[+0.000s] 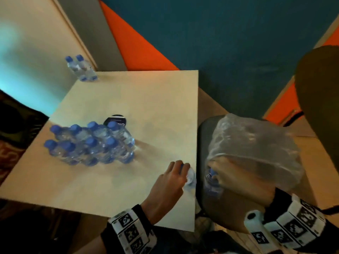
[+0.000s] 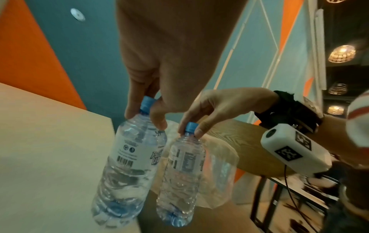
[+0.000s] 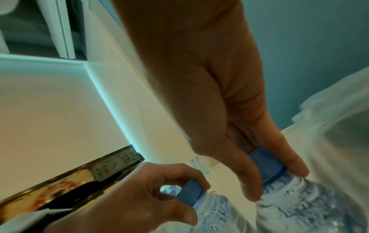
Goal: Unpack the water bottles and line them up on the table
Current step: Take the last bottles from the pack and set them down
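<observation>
My left hand [image 1: 180, 169] grips the blue cap of a clear water bottle [image 1: 189, 177] at the table's right edge. In the left wrist view the fingers [image 2: 131, 108] pinch round the neck of this bottle [image 2: 129, 157], which hangs slightly tilted over the table edge. My right hand [image 1: 218, 173] pinches the cap of a second bottle [image 1: 211, 184] just right of the table, beside the loose plastic wrap [image 1: 256, 143]. The right wrist view shows that cap [image 3: 265, 165] between thumb and fingers, with the left hand [image 3: 159, 189] close by on its own bottle [image 3: 215, 217].
Several blue-capped bottles [image 1: 91, 143] stand grouped on the light table [image 1: 146, 98], left of centre. Two more bottles [image 1: 81, 68] stand at its far corner. A dark round object [image 1: 117, 120] lies behind the group. The crumpled wrap sits on a chair [image 1: 203, 132] to the right.
</observation>
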`<control>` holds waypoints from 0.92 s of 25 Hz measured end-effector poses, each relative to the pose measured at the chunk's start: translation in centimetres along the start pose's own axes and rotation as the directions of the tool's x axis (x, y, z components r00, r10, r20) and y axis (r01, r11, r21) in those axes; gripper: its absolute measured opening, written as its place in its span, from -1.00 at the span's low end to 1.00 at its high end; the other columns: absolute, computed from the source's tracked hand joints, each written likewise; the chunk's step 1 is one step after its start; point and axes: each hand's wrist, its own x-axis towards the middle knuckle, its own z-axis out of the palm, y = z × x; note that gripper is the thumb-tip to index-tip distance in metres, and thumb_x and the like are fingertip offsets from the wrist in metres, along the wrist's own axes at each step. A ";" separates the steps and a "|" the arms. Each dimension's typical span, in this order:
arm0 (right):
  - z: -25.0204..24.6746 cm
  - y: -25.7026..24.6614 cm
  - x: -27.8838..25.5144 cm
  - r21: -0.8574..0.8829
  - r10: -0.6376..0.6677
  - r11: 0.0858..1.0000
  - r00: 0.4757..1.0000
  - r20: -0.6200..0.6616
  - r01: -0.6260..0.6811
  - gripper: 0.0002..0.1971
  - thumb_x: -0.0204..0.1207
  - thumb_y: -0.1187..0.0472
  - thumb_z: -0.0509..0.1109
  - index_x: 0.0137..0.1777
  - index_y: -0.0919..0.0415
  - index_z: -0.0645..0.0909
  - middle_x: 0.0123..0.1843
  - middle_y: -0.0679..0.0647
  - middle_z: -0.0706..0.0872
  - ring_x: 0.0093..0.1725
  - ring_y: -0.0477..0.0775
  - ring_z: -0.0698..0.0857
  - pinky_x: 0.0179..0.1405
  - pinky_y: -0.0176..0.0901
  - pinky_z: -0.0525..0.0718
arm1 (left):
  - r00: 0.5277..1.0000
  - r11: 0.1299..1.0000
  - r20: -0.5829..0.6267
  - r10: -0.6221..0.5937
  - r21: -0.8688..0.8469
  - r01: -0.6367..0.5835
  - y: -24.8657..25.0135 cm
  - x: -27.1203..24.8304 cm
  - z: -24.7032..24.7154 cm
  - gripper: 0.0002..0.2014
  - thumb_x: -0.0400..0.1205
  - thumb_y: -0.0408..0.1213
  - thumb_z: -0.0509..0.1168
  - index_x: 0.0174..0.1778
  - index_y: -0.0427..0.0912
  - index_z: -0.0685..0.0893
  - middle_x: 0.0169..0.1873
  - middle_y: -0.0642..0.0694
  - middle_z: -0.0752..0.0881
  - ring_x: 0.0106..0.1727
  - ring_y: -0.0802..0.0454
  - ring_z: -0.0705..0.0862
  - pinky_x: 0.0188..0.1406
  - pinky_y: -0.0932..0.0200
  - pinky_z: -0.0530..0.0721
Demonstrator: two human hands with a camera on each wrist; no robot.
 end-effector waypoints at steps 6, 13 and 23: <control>1.3 -13.4 8.2 -0.181 -0.356 0.914 0.932 0.069 0.363 -0.84 0.49 0.38 0.24 -0.26 0.20 0.33 0.01 0.37 0.62 0.01 0.39 0.63 -0.23 0.00 0.36 | 0.954 0.958 -0.087 -0.285 -0.054 0.282 -12.6 -7.4 -2.7 -0.48 0.44 -0.58 0.24 0.29 -0.10 0.40 0.26 -0.14 0.54 0.27 -0.09 0.49 -0.10 -0.09 0.77; 2.9 -28.3 17.0 -0.152 -0.602 0.783 0.796 0.061 0.603 -0.58 0.39 0.56 0.22 -0.54 0.15 0.19 -0.44 0.19 0.43 -0.39 0.14 0.44 -0.34 -0.07 0.31 | 0.881 0.887 -0.112 -0.460 -0.010 0.462 -26.7 -12.8 -6.4 -0.63 0.41 -0.62 0.32 0.13 -0.32 0.57 0.05 -0.34 0.64 0.06 -0.29 0.61 -0.25 -0.07 0.67; 5.2 -36.4 22.7 -0.336 -0.548 0.755 0.823 0.145 0.562 -0.83 0.51 0.56 0.18 -0.06 0.53 0.62 -0.47 0.09 0.26 -0.18 0.27 0.53 -0.23 -0.12 0.36 | 0.835 0.846 -0.146 -0.531 -0.030 0.533 -35.2 -13.1 -7.9 -0.76 0.44 -0.64 0.26 0.01 -0.39 0.54 -0.05 -0.37 0.59 -0.08 -0.27 0.58 -0.27 -0.11 0.51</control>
